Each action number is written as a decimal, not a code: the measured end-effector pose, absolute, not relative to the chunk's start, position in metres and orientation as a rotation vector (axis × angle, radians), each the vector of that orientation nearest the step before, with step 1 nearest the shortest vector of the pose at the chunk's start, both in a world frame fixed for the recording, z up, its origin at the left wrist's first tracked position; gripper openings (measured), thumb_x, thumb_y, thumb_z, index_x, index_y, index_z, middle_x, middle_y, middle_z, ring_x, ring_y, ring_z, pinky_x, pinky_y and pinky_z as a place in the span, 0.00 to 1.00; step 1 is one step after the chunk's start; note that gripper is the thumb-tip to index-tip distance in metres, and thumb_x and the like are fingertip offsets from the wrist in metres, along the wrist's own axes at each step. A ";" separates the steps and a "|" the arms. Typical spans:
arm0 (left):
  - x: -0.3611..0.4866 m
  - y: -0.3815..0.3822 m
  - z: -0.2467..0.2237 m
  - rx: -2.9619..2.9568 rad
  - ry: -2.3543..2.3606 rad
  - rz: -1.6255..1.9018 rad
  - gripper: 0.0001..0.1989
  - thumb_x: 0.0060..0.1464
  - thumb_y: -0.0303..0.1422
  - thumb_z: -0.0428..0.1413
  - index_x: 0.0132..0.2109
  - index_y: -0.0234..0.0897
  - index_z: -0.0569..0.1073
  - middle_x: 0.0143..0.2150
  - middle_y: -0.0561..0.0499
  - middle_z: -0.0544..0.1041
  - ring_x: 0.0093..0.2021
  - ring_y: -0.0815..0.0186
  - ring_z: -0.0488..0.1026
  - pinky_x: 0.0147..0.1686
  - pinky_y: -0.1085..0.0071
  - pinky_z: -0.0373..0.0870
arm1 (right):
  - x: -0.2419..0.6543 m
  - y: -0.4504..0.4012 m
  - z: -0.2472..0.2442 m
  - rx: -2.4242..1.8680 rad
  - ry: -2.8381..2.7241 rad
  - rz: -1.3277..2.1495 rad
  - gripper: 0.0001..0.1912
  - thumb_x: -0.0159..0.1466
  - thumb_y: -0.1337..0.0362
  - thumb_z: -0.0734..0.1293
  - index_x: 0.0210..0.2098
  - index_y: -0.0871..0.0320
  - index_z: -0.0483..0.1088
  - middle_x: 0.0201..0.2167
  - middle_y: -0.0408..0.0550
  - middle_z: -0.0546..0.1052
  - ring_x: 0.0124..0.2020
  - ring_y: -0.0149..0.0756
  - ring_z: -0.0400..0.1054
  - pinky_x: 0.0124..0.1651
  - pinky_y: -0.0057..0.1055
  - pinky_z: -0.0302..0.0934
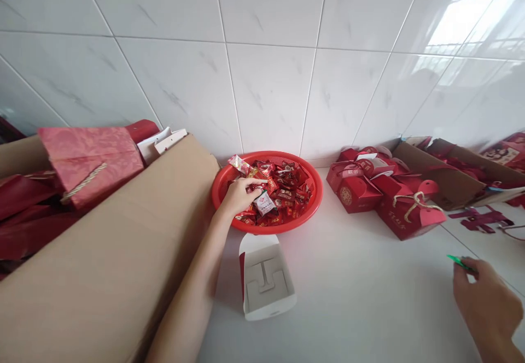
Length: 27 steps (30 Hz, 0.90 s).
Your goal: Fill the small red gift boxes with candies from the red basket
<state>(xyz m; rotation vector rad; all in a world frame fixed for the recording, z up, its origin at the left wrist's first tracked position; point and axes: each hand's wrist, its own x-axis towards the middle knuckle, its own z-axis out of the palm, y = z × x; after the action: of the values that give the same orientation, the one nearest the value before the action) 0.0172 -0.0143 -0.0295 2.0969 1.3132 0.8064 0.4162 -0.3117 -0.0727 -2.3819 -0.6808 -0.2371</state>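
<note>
My left hand (241, 195) reaches into a red plastic basket (316, 202) full of candies in mostly red wrappers (287, 194). Its fingers are closed in a pinch among the candies, and what lies between them is partly hidden. A white-wrapped candy (264, 203) lies just beside the thumb. Below the basket stands an open paper box (268, 289), white inside with a red side, its flap raised towards the basket. Far to the right, my right hand (488, 297) is closed on a small flat green thing (460, 263), held above the counter.
At left, a large cardboard carton (164, 226) holds red gift bags, one pink with a rope handle (94, 160). Folded red gift boxes (356, 191) cluster right of the basket, one with a tied cord (412, 210). Another carton (438, 174) stands behind them, against the tiled wall (270, 89).
</note>
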 end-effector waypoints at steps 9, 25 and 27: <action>0.018 -0.017 -0.028 2.101 1.342 0.780 0.18 0.53 0.30 0.58 0.51 0.41 0.81 0.50 0.48 0.82 0.45 0.59 0.79 0.50 0.65 0.74 | 0.431 -0.282 -0.101 -2.292 -0.857 -0.522 0.08 0.50 0.53 0.63 0.19 0.46 0.62 0.31 0.59 0.76 0.28 0.54 0.70 0.28 0.48 0.56; 0.019 -0.012 -0.031 2.224 1.180 0.612 0.18 0.50 0.25 0.59 0.48 0.42 0.82 0.53 0.49 0.82 0.56 0.57 0.76 0.60 0.63 0.69 | 0.231 -0.069 0.003 -1.721 -2.595 0.714 0.19 0.59 0.77 0.64 0.43 0.54 0.79 0.45 0.49 0.81 0.44 0.43 0.76 0.40 0.28 0.63; 0.019 -0.011 -0.033 2.237 1.184 0.595 0.17 0.50 0.25 0.60 0.47 0.42 0.82 0.52 0.49 0.82 0.55 0.56 0.76 0.59 0.63 0.69 | 0.225 -0.056 0.002 -1.824 -2.628 0.764 0.23 0.56 0.78 0.66 0.47 0.54 0.79 0.50 0.50 0.80 0.47 0.45 0.75 0.39 0.28 0.63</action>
<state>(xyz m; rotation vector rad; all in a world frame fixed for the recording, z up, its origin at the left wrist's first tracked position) 0.0187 -0.0115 -0.0326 2.2371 1.1838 0.5948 0.2251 -0.0563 0.0018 -1.8237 -2.6282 0.7636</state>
